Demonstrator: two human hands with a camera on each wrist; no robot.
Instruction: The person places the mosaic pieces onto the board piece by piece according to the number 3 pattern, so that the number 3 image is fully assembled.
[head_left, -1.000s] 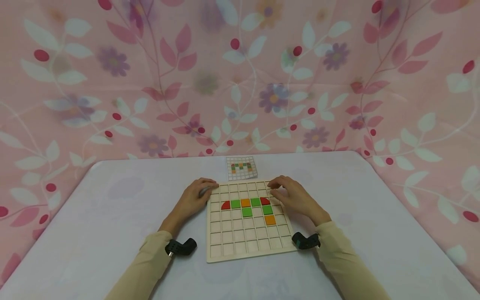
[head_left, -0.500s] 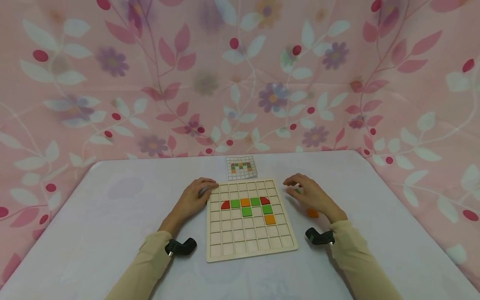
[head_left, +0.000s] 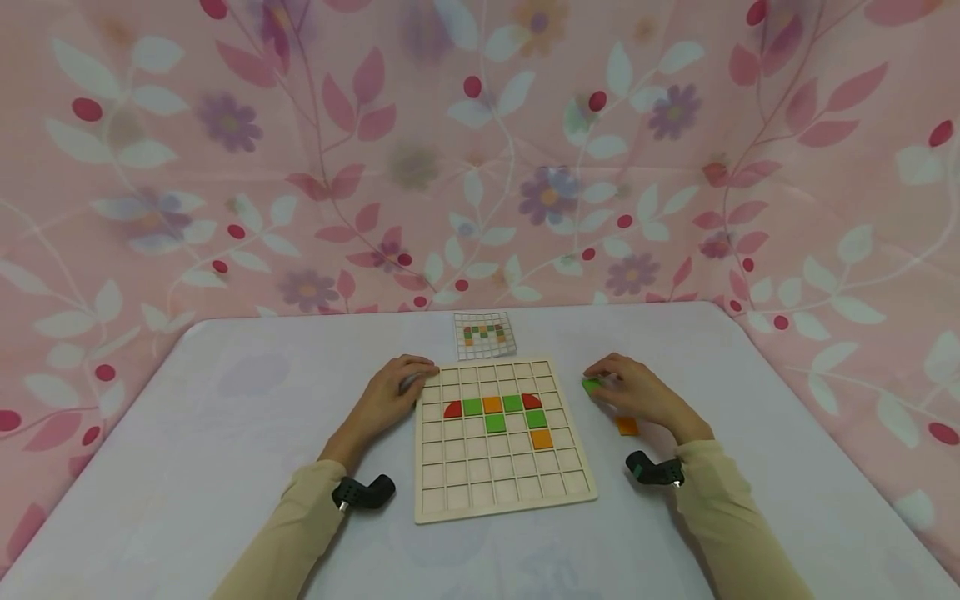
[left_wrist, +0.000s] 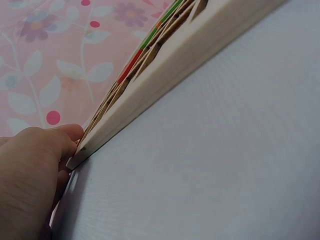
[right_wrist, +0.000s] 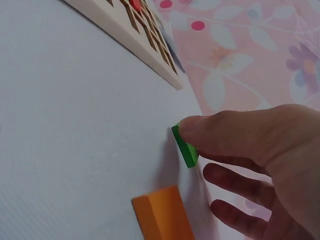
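A pale wooden grid board (head_left: 465,497) lies flat on the table, with red quarter-round, green and orange blocks set in its cells. My left hand (head_left: 386,394) holds the board by its far left corner; in the left wrist view, fingers (left_wrist: 71,132) reach over that corner's edge. Beyond the board's right side, my right hand (head_left: 643,396) pinches a green block (right_wrist: 186,150), thumb on its face, while the other fingers hang loosely curled. The green block is tilted, one edge close to the tabletop. Near it on the table sits an orange block (right_wrist: 162,215), partly behind the right hand in the head view.
Just behind the board lies a printed card (head_left: 486,346) showing a grid with coloured shapes. The table (head_left: 247,467) has a white cloth, and a pink floral curtain (head_left: 420,167) hangs behind its far edge. Each wrist carries a small black camera (head_left: 367,492).
My right hand has moved right, off the board's far right part, and now pinches the green block. The orange block beside it has come into view. My left hand has stayed on the corner.
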